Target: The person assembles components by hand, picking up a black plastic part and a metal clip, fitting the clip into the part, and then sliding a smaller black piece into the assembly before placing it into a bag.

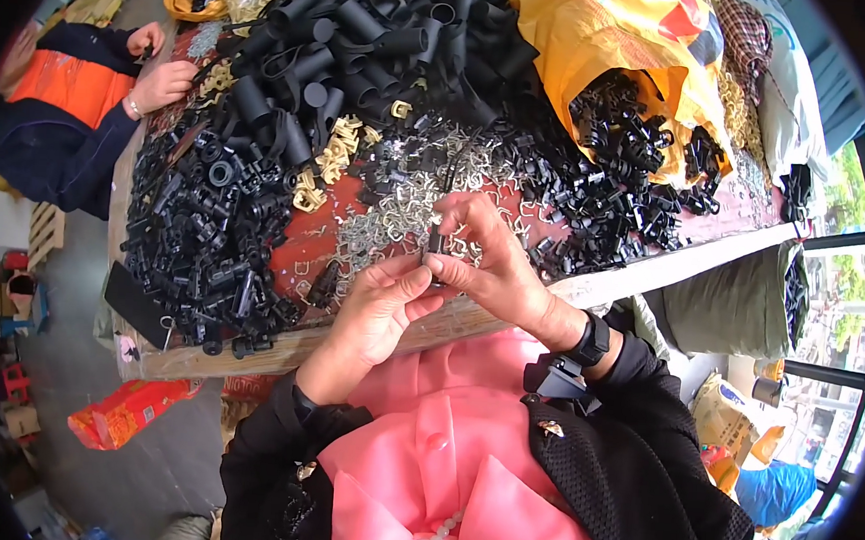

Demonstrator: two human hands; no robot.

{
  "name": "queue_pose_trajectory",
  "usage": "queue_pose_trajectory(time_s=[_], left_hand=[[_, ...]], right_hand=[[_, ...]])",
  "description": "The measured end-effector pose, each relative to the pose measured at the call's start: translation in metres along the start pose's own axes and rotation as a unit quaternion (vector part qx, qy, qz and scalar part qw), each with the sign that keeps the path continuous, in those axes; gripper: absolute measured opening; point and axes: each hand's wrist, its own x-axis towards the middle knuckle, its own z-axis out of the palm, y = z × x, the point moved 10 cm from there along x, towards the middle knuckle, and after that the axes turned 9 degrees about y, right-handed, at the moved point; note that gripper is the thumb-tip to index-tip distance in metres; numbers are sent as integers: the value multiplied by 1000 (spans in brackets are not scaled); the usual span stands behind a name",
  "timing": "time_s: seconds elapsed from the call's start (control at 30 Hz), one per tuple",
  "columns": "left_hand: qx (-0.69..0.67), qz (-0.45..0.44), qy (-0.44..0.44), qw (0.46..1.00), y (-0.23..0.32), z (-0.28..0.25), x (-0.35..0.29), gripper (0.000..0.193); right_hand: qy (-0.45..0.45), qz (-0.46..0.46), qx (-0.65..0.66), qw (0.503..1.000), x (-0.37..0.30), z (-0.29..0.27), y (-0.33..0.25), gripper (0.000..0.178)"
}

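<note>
My left hand (382, 305) and my right hand (497, 273) meet over the near edge of the table. Between their fingertips is a small black part (436, 242), mostly covered by the fingers, so its exact kind does not show. The left thumb and fingers pinch it from below. My right thumb presses on it too, with the index finger curled above. Just beyond my hands lies a spread of small silvery metal clips (396, 212). A heap of small black plastic parts (222, 270) sits on the left, and more black parts (596, 226) lie to the right.
Black cylindrical tubes (359, 24) are piled at the back. Beige plastic pieces (338, 151) lie left of the clips. A yellow sack (609, 42) spills black parts at the back right. A co-worker's hands (170, 81) work at the far left; a red bag (132, 412) lies on the floor.
</note>
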Motion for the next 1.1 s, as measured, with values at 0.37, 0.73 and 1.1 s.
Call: queue_pose_trajectory(time_s=[0.37,0.73,1.1], left_hand=[[25,-20,20,999,3,-15,9,21],[23,-10,31,999,-2,-9,1,19],[32,-16,37,999,-6,-5,4,20]], right_hand=[[-15,-28,-521,853,8,-97,99,22],[-46,-31,-426,903,0,-96,102,23],[-49,-155,-363,918,-6,-91,62,18]])
